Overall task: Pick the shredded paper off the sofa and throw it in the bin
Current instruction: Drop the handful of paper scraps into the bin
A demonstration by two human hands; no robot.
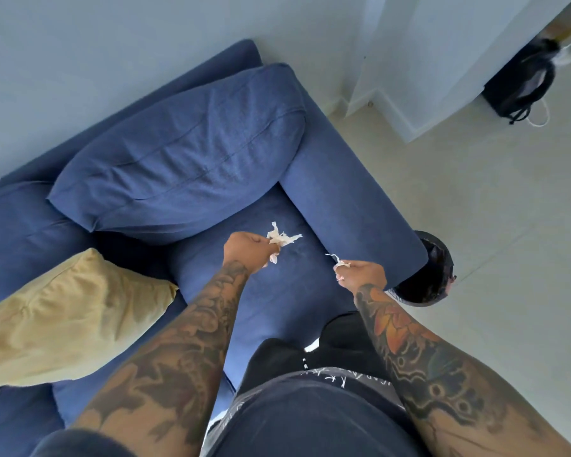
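We see both hands raised over the seat of the blue sofa [277, 301], each one grasping paper. The left hand [247, 250] has its fingers curled round a clump of shredded paper [281, 239]; the white strips stick out past the knuckles, most of them fanning up and to the right, toward the sofa arm, and one small tuft hangs down below the fingers. The clump has no clear long axis; it is a loose bunch, a little wider than tall.

The right hand [363, 273] pinches a smaller wisp of paper [335, 258]. Its thin strip runs up and to the left from the fingertips, pointing toward the left hand, and another scrap shows lower at the fingers. The two hands are apart, with bare seat cushion between them.

The black bin [439, 258] stands on the pale floor [491, 209] just beyond the end of the sofa arm, partly hidden behind it, near the right hand. Its mouth faces up and looks dark inside.

A large blue back cushion [185, 150] leans against the sofa back, and a yellow cushion [70, 315] lies on the seat at our left. A black bag [521, 87] sits by the wall at the far right
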